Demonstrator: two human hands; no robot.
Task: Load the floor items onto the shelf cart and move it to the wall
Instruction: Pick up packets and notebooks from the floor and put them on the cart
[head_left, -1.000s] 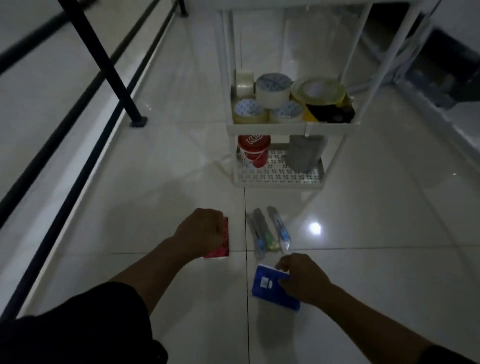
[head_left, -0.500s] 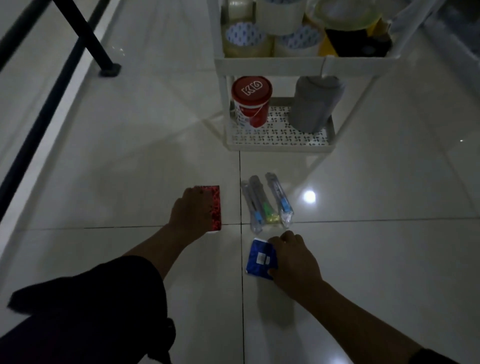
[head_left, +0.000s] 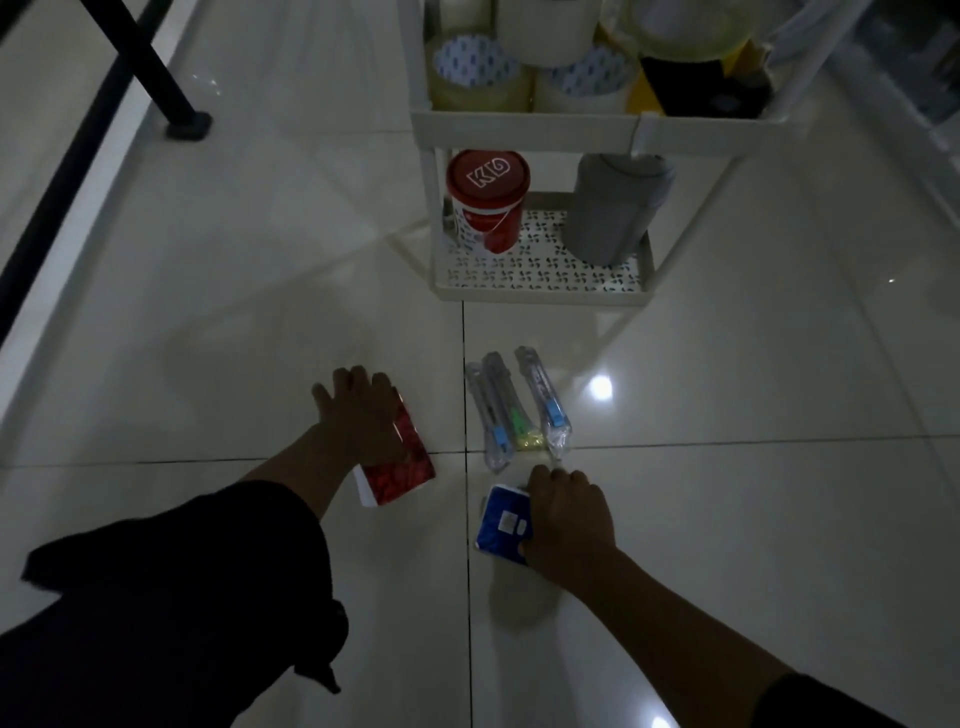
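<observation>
On the white tiled floor, my left hand (head_left: 358, 421) grips a red patterned packet (head_left: 408, 470), one end tilted up off the tile. My right hand (head_left: 566, 519) is closed on a blue packet (head_left: 501, 525) just right of it. Three clear-wrapped toothbrushes (head_left: 519, 410) lie side by side beyond the blue packet. The white shelf cart (head_left: 524, 127) stands farther ahead. Its lower shelf carries a red tub (head_left: 485, 200) and a grey canister (head_left: 613, 208); tape rolls (head_left: 519, 67) fill the shelf above.
A black railing post (head_left: 156, 67) stands on the floor at the upper left, with a black rail running down the left edge. A bright light reflection sits on the tile right of the toothbrushes. Open floor lies to the right of the cart.
The view has dropped closer to the floor. My left hand slid over the red packet and tipped it up; my right hand closed further over the blue packet.
</observation>
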